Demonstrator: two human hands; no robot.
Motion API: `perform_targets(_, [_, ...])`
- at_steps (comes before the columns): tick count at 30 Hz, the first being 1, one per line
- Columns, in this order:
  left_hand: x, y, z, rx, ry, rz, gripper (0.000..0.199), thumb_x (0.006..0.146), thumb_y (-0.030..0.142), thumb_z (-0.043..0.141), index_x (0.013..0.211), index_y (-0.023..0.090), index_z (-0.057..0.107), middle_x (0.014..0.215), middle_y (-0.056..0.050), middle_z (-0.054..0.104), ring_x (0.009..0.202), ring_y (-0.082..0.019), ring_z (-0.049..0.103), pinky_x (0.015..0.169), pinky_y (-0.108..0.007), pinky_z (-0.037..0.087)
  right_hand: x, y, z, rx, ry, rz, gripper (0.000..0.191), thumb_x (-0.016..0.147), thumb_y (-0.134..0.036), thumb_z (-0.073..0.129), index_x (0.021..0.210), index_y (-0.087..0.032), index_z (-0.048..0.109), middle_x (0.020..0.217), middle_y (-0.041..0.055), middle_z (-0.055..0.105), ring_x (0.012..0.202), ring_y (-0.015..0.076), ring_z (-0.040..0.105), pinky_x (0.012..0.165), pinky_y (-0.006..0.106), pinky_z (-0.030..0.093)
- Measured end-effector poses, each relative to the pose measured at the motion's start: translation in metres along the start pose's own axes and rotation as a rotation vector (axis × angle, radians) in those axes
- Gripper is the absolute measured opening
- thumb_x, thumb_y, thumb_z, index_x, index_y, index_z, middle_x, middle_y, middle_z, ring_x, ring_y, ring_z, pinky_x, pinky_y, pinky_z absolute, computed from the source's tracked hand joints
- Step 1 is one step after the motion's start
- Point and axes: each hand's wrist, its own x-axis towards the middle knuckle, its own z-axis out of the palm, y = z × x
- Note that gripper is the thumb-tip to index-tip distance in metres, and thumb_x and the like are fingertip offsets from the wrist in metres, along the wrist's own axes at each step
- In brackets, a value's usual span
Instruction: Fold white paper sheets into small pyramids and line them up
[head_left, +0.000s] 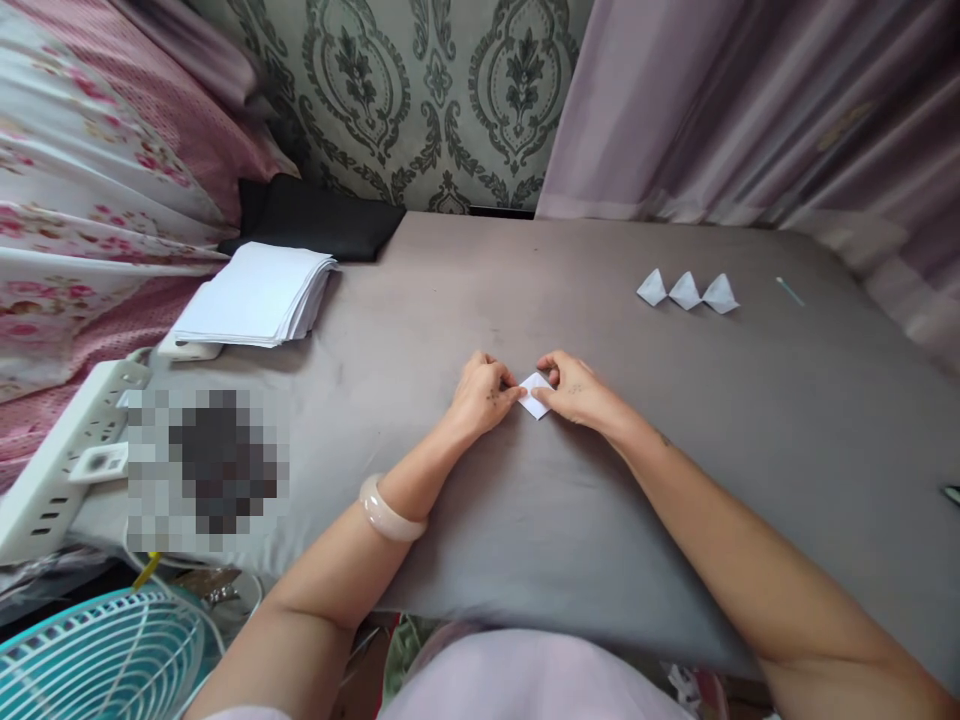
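Observation:
A small folded square of white paper (537,404) lies turned like a diamond near the middle of the grey-covered table (420,330). My left hand (484,392) pinches its left corner between thumb and fingers. On the other side, my right hand (576,388) has its thumb pressed on the paper's right part, with the fingers curled behind it. Farther back on the right stand three pointed folded paper pieces (688,290) in a row, their lower corners close together or touching.
At the left lie a stack of white paper sheets (259,290) and a folded black cloth (322,218). A white power strip (52,470) stands at the left edge, with a blue fan (105,650) below it. A thin pale stick (790,291) lies at the right. Curtains (712,110) hang behind.

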Motion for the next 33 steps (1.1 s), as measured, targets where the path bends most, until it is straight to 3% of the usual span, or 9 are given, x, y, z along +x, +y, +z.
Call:
perform_targets(4, [-0.001,-0.001,-0.002,-0.015,-0.016,0.033,0.012,0.076,0.024,0.07,0.083,0.014,0.069,0.096,-0.006,0.051,0.088,-0.017,0.051,0.083,-0.032,0.044,-0.009,0.001,-0.002,-0.044,0.054,-0.082,0.029,0.072,-0.032,0.065,0.1,-0.022,0.062,0.104,0.0079,0.057,0.089,0.0194,0.059,0.082,0.035,0.045])
perform_targets(8, [-0.003,-0.004,-0.004,-0.034,-0.03,0.048,0.014,0.074,0.024,0.07,0.084,0.014,0.07,0.099,-0.006,0.051,0.085,-0.015,0.05,0.081,-0.03,0.044,-0.017,-0.001,0.001,0.016,0.056,-0.106,0.025,0.074,-0.028,0.061,0.098,-0.022,0.061,0.108,0.0071,0.055,0.092,0.0181,0.057,0.083,0.034,0.045])
perform_targets(13, [-0.003,-0.008,-0.003,-0.114,-0.009,0.112,0.017,0.075,0.027,0.069,0.086,0.015,0.067,0.092,-0.004,0.054,0.076,-0.012,0.049,0.074,-0.026,0.042,-0.023,-0.006,0.004,0.277,0.082,-0.102,0.021,0.071,-0.026,0.062,0.09,-0.022,0.055,0.092,0.001,0.062,0.083,0.0157,0.058,0.08,0.033,0.045])
perform_targets(18, [-0.005,0.003,-0.003,-0.671,-0.031,0.093,0.038,0.073,0.032,0.073,0.106,0.017,0.062,0.087,0.0,0.061,0.071,-0.009,0.053,0.07,-0.023,0.043,-0.03,-0.014,-0.001,0.842,0.045,-0.05,0.036,0.066,-0.036,0.073,0.092,-0.021,0.053,0.083,-0.0006,0.064,0.078,0.0143,0.061,0.077,0.03,0.048])
perform_targets(22, [-0.008,0.011,-0.002,-0.984,-0.088,-0.075,0.033,0.069,0.036,0.077,0.09,0.014,0.066,0.079,-0.002,0.065,0.069,-0.011,0.058,0.069,-0.025,0.044,-0.033,-0.017,-0.003,1.054,0.008,0.009,0.042,0.061,-0.038,0.079,0.092,-0.021,0.056,0.087,0.0006,0.066,0.084,0.0143,0.063,0.083,0.03,0.048])
perform_targets(25, [-0.008,0.012,-0.002,-1.015,-0.085,-0.145,0.03,0.066,0.038,0.078,0.081,0.014,0.067,0.073,-0.002,0.065,0.063,-0.011,0.057,0.065,-0.026,0.043,-0.034,-0.017,0.0,1.068,-0.017,0.024,0.04,0.061,-0.038,0.08,0.089,-0.021,0.057,0.086,0.0006,0.066,0.083,0.0143,0.063,0.082,0.03,0.049])
perform_targets(33, [-0.01,0.012,-0.006,-0.813,-0.101,-0.094,0.029,0.068,0.037,0.075,0.08,0.012,0.067,0.068,-0.001,0.063,0.06,-0.01,0.055,0.058,-0.024,0.04,-0.038,-0.017,-0.006,0.816,-0.086,0.012,0.033,0.069,-0.047,0.074,0.085,-0.019,0.068,0.082,0.0024,0.069,0.074,0.0141,0.061,0.071,0.029,0.048])
